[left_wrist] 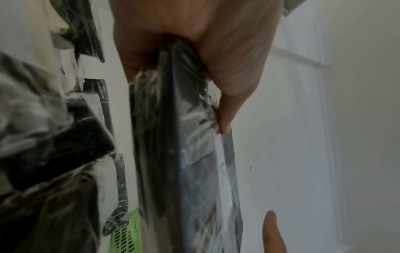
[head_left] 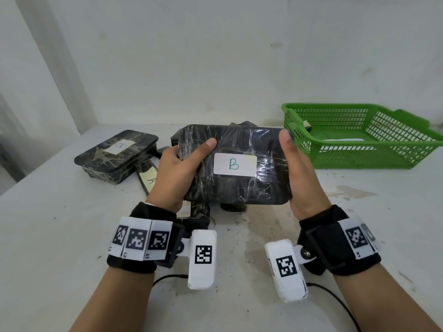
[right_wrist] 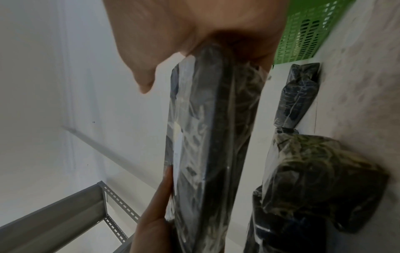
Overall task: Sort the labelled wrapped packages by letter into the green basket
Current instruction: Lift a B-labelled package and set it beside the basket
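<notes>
Head view shows you gripping the B package (head_left: 236, 165) by its short ends, left hand (head_left: 178, 172) and right hand (head_left: 300, 174) both clamped, thumbs on top, label up so the letter reads. It hangs above the table's middle; the basket (head_left: 364, 137) waits near the far right edge.

A package labelled B (head_left: 236, 164) is held up over the table (head_left: 60, 236) between the left hand (head_left: 178, 168) and right hand (head_left: 300, 173). Another B package (head_left: 117, 155) lies on the table to the left, with further packages beneath and behind the raised one. The basket (head_left: 364, 149) stands to the right, near the wall.
</notes>
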A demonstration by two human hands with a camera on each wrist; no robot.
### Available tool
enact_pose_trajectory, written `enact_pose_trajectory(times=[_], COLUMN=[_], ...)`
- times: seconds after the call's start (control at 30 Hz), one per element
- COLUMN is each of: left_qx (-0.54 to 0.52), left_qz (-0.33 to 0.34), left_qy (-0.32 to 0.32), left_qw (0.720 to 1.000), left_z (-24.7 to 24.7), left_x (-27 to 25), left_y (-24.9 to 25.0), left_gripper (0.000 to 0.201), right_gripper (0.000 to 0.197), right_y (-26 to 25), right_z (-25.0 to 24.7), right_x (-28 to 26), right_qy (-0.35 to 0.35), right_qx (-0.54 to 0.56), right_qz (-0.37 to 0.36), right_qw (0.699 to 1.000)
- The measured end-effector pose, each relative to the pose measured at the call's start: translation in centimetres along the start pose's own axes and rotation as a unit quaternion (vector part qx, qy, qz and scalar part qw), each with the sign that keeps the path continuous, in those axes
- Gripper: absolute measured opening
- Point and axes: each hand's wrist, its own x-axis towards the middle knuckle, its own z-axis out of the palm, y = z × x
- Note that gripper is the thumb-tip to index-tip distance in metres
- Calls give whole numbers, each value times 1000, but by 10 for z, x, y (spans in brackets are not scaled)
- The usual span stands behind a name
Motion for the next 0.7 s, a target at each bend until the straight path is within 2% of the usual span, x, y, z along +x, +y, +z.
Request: enact_pose_trajectory(times=[0.07,0.13,0.23,0.4,0.43,0.57,0.7], left_qx=[0,4,14,13,13,-3,-4], left_qz=[4,15,26,27,27,42,38], left_qy=[-5,-27,-53,-9,-5,-14,-50], left_qw=[1000,1000,998,1000,1000,999,998], left_z=[0,2,7,7,7,9,7], left_x=[-1,-4,-9,-4,-4,-7,-9], left_y=[0,1,2,-4,-5,-4,-2], left_gripper=[39,31,41,36,36,24,40], right_gripper=[61,46,32,28,28,52,42], right_y=[1,2,4,4,4,1,0], right_z=[2,2,-1,-1,0,1,0], right_x=[-1,-1,1,2,1,-2,-2], right_qy=[12,48,70,70,69,63,76], right_qx=[-2,-11,-23,-25,-17,1,-3], right_qz=[4,0,-6,-16,-14,-11,-18], right_qw=[1000,999,997,997,997,998,997])
